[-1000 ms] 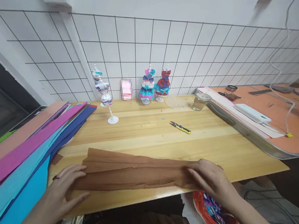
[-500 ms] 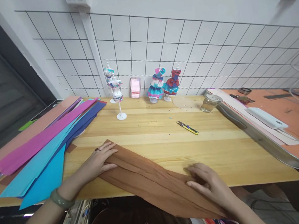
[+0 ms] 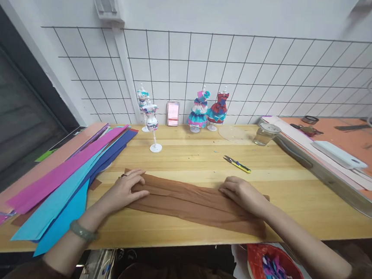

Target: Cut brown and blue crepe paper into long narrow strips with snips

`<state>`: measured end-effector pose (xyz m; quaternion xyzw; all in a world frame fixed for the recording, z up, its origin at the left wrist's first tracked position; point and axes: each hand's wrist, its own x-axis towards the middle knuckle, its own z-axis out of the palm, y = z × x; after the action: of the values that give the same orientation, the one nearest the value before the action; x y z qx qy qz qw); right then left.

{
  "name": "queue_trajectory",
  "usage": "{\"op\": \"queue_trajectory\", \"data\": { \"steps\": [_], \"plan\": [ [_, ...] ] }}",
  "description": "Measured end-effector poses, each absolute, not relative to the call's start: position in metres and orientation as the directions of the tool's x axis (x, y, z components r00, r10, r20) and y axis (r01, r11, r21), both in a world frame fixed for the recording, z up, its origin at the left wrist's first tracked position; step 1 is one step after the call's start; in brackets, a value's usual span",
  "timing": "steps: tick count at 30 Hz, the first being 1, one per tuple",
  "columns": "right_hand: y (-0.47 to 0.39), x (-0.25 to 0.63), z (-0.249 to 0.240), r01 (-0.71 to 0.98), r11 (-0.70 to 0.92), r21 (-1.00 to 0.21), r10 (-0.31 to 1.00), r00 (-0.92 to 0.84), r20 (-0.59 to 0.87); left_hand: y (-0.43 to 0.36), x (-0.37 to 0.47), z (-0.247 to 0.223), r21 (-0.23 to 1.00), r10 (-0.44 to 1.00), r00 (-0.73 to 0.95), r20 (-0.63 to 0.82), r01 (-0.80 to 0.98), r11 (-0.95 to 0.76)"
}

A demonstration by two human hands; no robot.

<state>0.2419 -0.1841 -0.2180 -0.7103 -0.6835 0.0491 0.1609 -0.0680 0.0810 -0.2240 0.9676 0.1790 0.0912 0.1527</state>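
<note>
A long strip of creased brown crepe paper (image 3: 193, 204) lies flat along the front of the wooden table. My left hand (image 3: 128, 190) rests on its left end, fingers stretched out and thumb apart. Toward the other end, my right hand (image 3: 242, 194) is on the strip's upper edge, its fingers bent and drawn together on the paper; the paper under the palm is hidden. Yellow thread snips (image 3: 237, 164) lie beyond the strip, near my right hand.
Folded coloured paper sheets (image 3: 69, 164) are piled at left. Small dress forms, including one in a red dress (image 3: 220, 108), stand by the wall with a phone (image 3: 173, 113). A glass of liquid (image 3: 266, 135) is at back right. Below the table edge sits a red bag of scraps (image 3: 279, 269).
The brown paper's right end, which hung over the table edge, now lies on the tabletop. My right hand has moved up and left, its fingers closer together. The view has shifted slightly.
</note>
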Motion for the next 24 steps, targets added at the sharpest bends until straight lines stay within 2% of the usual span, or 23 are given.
{"op": "queue_trajectory", "data": {
  "steps": [2, 5, 10, 14, 17, 20, 22, 24],
  "plan": [
    [-0.163, 0.241, -0.217, 0.96, 0.047, -0.275, 0.982, 0.006, 0.187, 0.088, -0.06, -0.224, 0.331, 0.406, 0.901, 0.154, 0.34, -0.88],
    [-0.135, 0.23, -0.217, 0.934, 0.102, -0.343, 0.985, -0.046, 0.167, 0.102, -0.045, -0.23, 0.305, 0.403, 0.899, 0.173, 0.34, -0.889],
    [-0.109, 0.212, -0.22, 0.87, -0.006, -0.493, 1.0, 0.021, 0.023, 0.116, -0.032, -0.24, 0.262, 0.366, 0.927, 0.081, 0.334, -0.905],
    [-0.097, 0.209, -0.228, 0.804, 0.004, -0.594, 0.999, -0.023, -0.025, 0.12, -0.032, -0.241, 0.3, 0.362, 0.931, 0.049, 0.332, -0.894],
    [-0.088, 0.208, -0.23, 0.799, 0.002, -0.602, 1.0, -0.011, -0.012, 0.121, -0.033, -0.236, 0.35, 0.382, 0.917, 0.116, 0.322, -0.88],
    [-0.081, 0.205, -0.226, 0.756, -0.054, -0.652, 0.998, 0.067, -0.004, 0.121, -0.032, -0.226, 0.384, 0.459, 0.863, 0.211, 0.359, -0.851],
    [-0.075, 0.202, -0.22, 0.706, -0.055, -0.706, 0.998, 0.067, -0.01, 0.12, -0.031, -0.216, 0.379, 0.503, 0.82, 0.275, 0.388, -0.84],
    [-0.067, 0.201, -0.213, 0.721, -0.011, -0.692, 1.0, 0.027, 0.012, 0.121, -0.031, -0.206, 0.354, 0.514, 0.784, 0.348, 0.397, -0.847]
  ]
}}
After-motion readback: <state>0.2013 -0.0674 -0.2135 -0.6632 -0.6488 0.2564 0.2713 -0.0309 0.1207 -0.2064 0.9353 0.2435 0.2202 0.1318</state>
